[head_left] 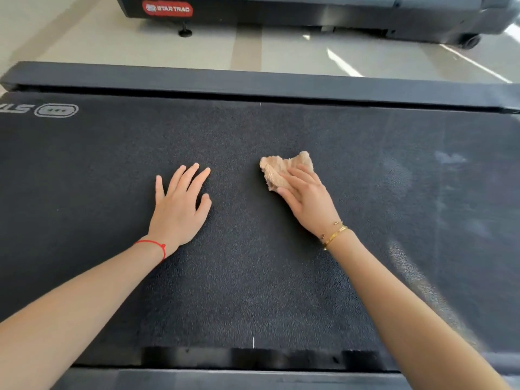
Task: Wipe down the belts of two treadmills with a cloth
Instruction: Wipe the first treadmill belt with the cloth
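Now, left hand (pixel 180 209) flat on belt (pixel 253 277) (fingers spread), right hand (pixel 306 198) pressing cloth (pixel 277 168).

The dark, textured treadmill belt (pixel 253 263) carries a crumpled beige terry cloth (pixel 282 168) right of centre under the right hand (pixel 306 198); at nine o'clock from it, the left hand (pixel 180 206) lies flat.

Belt (pixel 253 249): black, pebbled, lying flat across the view, with a grey logo at far left and pale smears toward the right. Cloth (pixel 284 170): tan terry, crumpled (partly covered by fingers), lying on the belt right of centre. Second treadmill (pixel 309 12): dark, red-badged, standing beyond; its belt is hidden.
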